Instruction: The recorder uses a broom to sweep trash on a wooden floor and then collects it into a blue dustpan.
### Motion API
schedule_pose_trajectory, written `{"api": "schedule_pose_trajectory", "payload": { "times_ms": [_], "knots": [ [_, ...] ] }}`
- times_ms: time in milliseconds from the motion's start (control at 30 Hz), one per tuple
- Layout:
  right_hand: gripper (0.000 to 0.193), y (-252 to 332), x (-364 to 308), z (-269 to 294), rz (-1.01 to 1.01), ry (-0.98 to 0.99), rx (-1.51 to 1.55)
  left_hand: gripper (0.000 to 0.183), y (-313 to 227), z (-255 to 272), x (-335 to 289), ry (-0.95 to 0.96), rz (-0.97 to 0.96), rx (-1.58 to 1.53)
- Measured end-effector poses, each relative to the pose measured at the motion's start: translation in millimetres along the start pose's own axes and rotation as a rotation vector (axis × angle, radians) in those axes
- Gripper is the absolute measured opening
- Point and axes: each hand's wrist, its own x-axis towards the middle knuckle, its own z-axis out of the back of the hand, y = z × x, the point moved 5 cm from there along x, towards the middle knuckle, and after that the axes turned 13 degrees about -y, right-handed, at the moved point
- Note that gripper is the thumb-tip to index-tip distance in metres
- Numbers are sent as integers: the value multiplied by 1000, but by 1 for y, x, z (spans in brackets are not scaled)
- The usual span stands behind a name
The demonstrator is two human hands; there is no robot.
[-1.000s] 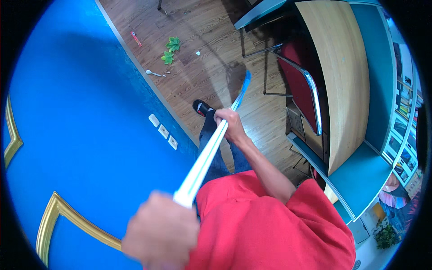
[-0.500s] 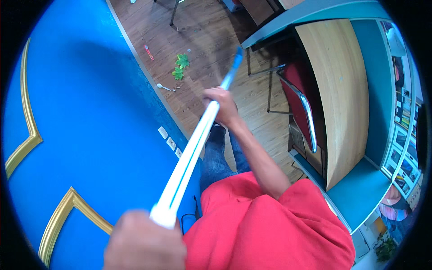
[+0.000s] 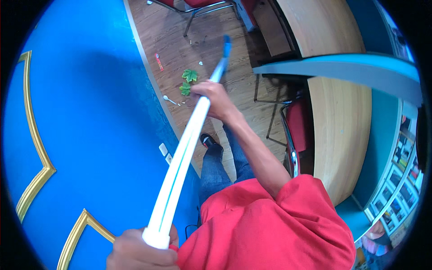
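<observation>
A long white pole [image 3: 181, 173] with a thin blue-green stripe and a blurred blue far end slants across in front of me. My left hand [image 3: 140, 249] is closed round its near end, low in the view. Farther along, my right hand [image 3: 217, 100] wraps the pole. The blue end hangs over the wooden floor; what kind of tool it belongs to does not show. Close to my right hand on the floor lie two green leaf shapes [image 3: 189, 75]. A white plastic spoon [image 3: 169, 100] rests by the wall edge, with small white bits beside it.
A blue wall [image 3: 103, 130] with gold moulding [image 3: 39, 148] and white sockets [image 3: 163, 149] runs along my left. A red wrapper [image 3: 159, 62] lies near its foot. Right of me stand wooden desks [image 3: 339, 135], a teal-edged divider [image 3: 333, 65] and a red chair [image 3: 297, 123]. Another red chair [image 3: 204, 5] is farther ahead.
The pole's far end has swung slightly left and away from me, with my right hand moving left along with it. The view has shifted forward; leaves and spoon appear lower. Both grips stay closed.
</observation>
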Motion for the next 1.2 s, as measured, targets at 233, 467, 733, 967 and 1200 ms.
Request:
{"api": "schedule_pose_trajectory", "payload": {
  "times_ms": [233, 467, 733, 967, 1200],
  "knots": [
    [18, -67, 44, 0, -145, 181, -69, 40, 106, 53, -7, -239, 135, 51],
    [13, 66, 42, -55, 88, 282, 246, 40, -46, 13, 8, -113, 89, 244],
    [17, 149, -150, -131, -18, 1339, 619, 23, -87, 26, -74, -585, 218, 695],
    [16, 87, -217, -172, -64, 1467, 645, 49, 106, 85, -185, -757, 666, 659],
    [16, 21, -109, -179, 57, 1456, 271, 23, 54, 35, -116, -740, -32, 656]
  ]
}}
